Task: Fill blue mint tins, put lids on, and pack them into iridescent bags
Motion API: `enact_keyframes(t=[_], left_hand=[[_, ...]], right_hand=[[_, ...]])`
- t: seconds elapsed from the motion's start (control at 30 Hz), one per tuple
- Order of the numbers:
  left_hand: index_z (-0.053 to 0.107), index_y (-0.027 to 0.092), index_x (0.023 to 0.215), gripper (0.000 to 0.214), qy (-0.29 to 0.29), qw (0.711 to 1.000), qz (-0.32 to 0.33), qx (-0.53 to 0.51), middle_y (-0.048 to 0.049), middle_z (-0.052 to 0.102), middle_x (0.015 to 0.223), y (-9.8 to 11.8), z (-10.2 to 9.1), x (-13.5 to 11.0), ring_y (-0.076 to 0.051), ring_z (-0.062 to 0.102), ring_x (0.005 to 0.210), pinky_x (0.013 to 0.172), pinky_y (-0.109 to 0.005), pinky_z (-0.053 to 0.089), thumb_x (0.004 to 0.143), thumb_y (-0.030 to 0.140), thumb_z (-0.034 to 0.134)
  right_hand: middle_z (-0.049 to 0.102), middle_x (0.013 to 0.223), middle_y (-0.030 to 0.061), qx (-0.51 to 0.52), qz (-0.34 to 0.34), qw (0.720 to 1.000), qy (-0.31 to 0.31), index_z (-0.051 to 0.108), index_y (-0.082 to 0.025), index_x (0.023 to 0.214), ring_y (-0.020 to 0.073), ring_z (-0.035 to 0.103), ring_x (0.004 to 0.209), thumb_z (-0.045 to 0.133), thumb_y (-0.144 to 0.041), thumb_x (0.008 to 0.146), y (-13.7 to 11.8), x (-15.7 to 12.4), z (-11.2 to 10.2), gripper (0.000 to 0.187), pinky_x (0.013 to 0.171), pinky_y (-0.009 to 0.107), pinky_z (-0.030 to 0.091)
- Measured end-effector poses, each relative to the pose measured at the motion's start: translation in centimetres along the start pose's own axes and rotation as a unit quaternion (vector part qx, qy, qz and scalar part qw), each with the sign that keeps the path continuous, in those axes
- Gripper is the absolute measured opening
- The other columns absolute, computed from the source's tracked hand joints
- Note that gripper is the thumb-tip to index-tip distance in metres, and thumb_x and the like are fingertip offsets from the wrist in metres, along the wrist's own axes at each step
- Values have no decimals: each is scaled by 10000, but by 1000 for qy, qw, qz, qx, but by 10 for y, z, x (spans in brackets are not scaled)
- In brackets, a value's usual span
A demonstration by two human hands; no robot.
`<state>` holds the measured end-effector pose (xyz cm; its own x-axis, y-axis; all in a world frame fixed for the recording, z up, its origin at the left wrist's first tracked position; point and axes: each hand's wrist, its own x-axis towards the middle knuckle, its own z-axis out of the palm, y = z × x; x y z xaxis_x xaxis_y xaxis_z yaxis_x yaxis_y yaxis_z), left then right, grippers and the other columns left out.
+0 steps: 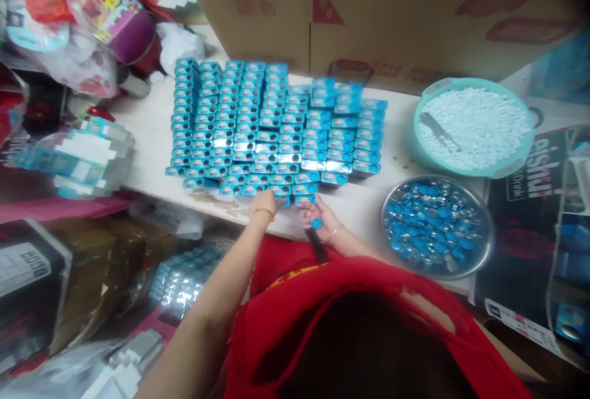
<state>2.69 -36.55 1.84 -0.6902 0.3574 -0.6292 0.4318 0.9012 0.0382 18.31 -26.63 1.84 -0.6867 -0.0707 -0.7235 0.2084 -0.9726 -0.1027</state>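
Looks like small packing workshop — matching blue boxes [271, 116] in close rows on white worktop [148, 144], steel bowl [487, 236] of blue and silver discs [426, 221], green basin [465, 166] of small white pieces [493, 119]. Large cardboard carton [276, 18] behind, brown carton [87, 276] at left — plastic bags [179, 45] crowded nearby.

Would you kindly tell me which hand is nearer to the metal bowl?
Right. The right hand is left of the metal bowl, with a blue disc; the left hand is farther left, at the blue boxes.

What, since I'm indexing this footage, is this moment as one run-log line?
left hand: at near edge of blue boxes | right hand: holding blue disc | right side: metal bowl, green basin
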Motion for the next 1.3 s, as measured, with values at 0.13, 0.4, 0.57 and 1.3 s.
enact_keyframes(t=[0.13, 0.4, 0.57, 1.3], left_hand=[[647, 195, 1042, 275, 91, 968, 197, -125, -74, 660, 915, 17, -2, -47, -199, 604, 885, 796, -303, 441, 863, 374, 539], [635, 200, 824, 59, 53, 927, 302, -218, -36, 618, 928, 40, 11, -80, -191, 535, 900, 840, -344, 395, 788, 231, 600], [575, 180, 881, 88, 118, 956, 111, -243, -38, 633, 796, 21, 4, -27, -160, 582, 747, 726, -274, 432, 848, 243, 523], [603, 191, 905, 411, 48, 997, 40, 51, -144, 701, 956, 17, -22, 9, -306, 648, 903, 680, -321, 444, 849, 551, 412]], right_hand=[[565, 575, -3, -32, -35, 998, 29, 576, -177, 865, 91, 419, 404, 416, -725, 830, -2, -1, 5, 573, 373, 192, 232], [574, 650, 6, -82, -116, 986, 90, 516, -205, 704, 140, 541, 590, 414, -816, 733, 6, 5, 18, 620, 486, 232, 370], [604, 813, 30, -318, -311, 861, 246, 599, -207, 876, 162, 548, 700, 461, -751, 750, -24, -16, -24, 574, 583, 264, 413], [515, 1266, 187, -574, -320, 594, 465, 589, -143, 1157, 308, 521, 1130, 564, -386, 817, -82, -82, -230, 419, 955, 434, 409]])
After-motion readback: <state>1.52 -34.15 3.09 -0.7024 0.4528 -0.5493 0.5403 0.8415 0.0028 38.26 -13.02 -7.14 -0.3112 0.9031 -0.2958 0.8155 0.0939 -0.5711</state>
